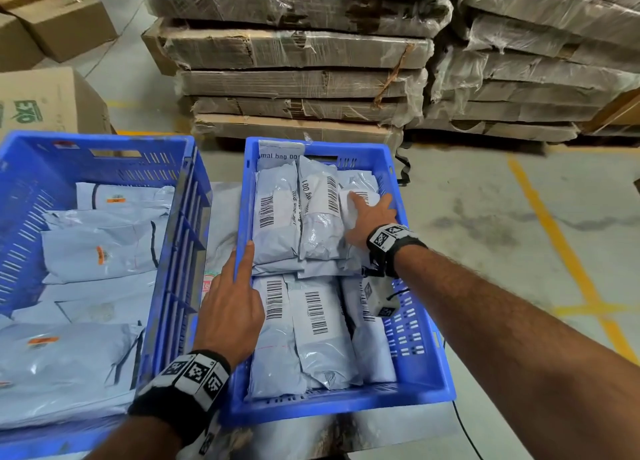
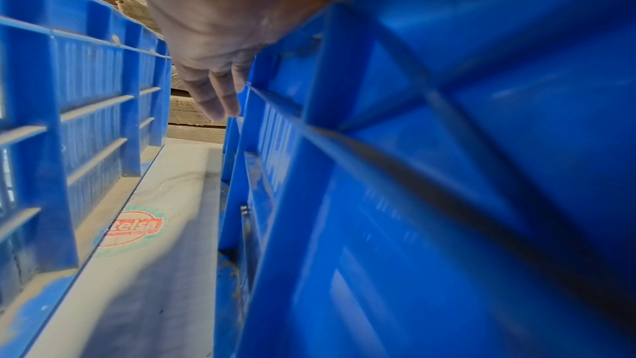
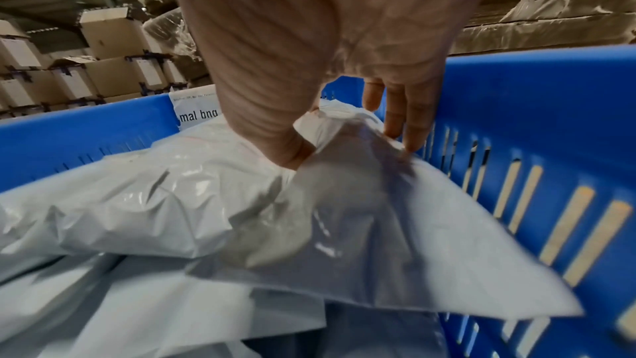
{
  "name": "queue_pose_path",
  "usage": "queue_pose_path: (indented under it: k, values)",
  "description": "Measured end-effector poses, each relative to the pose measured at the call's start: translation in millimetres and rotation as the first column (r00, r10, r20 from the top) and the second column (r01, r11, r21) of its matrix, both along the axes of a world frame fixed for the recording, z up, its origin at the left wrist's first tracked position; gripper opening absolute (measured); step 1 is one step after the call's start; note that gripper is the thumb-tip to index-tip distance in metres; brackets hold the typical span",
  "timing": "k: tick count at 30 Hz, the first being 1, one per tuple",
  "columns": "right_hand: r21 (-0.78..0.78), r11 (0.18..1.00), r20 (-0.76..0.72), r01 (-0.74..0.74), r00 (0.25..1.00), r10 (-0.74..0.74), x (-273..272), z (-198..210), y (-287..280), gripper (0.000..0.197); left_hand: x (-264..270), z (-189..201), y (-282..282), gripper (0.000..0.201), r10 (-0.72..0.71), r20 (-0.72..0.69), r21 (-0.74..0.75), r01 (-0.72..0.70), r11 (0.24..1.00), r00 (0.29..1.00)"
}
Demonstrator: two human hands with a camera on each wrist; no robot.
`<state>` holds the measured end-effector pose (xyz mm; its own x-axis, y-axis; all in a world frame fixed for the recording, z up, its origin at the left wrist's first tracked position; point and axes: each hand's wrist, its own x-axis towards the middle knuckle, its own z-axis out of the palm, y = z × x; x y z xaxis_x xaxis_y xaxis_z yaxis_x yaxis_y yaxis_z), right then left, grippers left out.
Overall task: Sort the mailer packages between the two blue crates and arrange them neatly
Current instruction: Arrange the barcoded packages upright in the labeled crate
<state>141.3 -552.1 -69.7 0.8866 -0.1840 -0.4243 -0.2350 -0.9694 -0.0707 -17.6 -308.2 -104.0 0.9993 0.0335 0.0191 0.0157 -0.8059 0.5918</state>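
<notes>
Two blue crates stand side by side. The left crate (image 1: pixel 180 237) holds flat grey mailers with orange labels (image 1: pixel 100 251). The right crate (image 1: pixel 346 404) holds barcoded grey mailers (image 1: pixel 311 321) packed in two rows. My left hand (image 1: pixel 235 300) rests on the right crate's left rim, its fingers (image 2: pixel 213 97) straight along the wall (image 2: pixel 447 146) and holding nothing. My right hand (image 1: pixel 372 217) reaches into the far right corner and presses spread fingers on a small mailer (image 1: pixel 360 191). In the right wrist view the thumb digs into that mailer (image 3: pixel 344 214) and the fingers (image 3: pixel 409 121) point down beside the crate wall.
One mailer printed "mal bng" (image 1: pixel 280 151) stands against the right crate's far wall. Wrapped stacks of flat cardboard (image 1: pixel 294 78) rise behind the crates, and cardboard boxes (image 1: pixel 52 106) sit at the left. A narrow gap with a round red logo (image 2: pixel 132 230) separates the crates. Yellow floor lines (image 1: pixel 561 244) run at the right.
</notes>
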Motion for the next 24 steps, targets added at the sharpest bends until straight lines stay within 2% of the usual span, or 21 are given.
queue_pose_path:
  k: [6, 9, 14, 16, 19, 21, 24]
  values:
    - [0.008, 1.0, 0.025, -0.025, 0.999, 0.025, -10.7, -9.4, 6.9, 0.115, -1.0, 0.3, -0.1, 0.075, -0.001, 0.005, 0.005, 0.001, 1.0, 1.0]
    - [0.017, 0.999, 0.085, -0.031, 0.996, 0.029, -10.0, -14.2, 9.9, 0.122, -0.6, -0.2, 0.6, 0.075, -0.013, 0.005, 0.005, 0.012, 1.0, 1.0]
    - [0.076, 0.997, 0.023, 0.027, 0.999, -0.029, -0.3, -10.4, 5.9, 0.125, 0.1, -1.5, 1.7, 0.076, -0.021, 0.003, 0.014, 0.021, 1.0, 1.0]
    - [0.105, 0.993, 0.023, 0.061, 0.998, -0.063, 4.4, -12.4, 3.3, 0.12, -0.1, -0.8, 1.2, 0.076, -0.02, 0.007, 0.011, 0.02, 1.0, 1.0]
    - [0.124, 0.99, 0.081, 0.07, 0.993, -0.081, 5.0, -12.8, 1.4, 0.101, -0.1, 0.1, 0.9, 0.075, -0.019, 0.013, 0.009, 0.018, 1.0, 1.0]
    - [0.073, 0.996, 0.151, 0.053, 0.987, -0.063, 1.4, -8.8, 2.6, 0.089, 0.4, 0.1, 0.7, 0.075, -0.013, 0.009, 0.007, 0.013, 1.0, 1.0]
    - [0.029, 0.999, 0.245, 0.025, 0.969, -0.031, -9.4, 6.9, 5.1, 0.081, 0.5, 0.6, 1.3, 0.074, -0.019, 0.006, 0.004, 0.019, 1.0, 1.0]
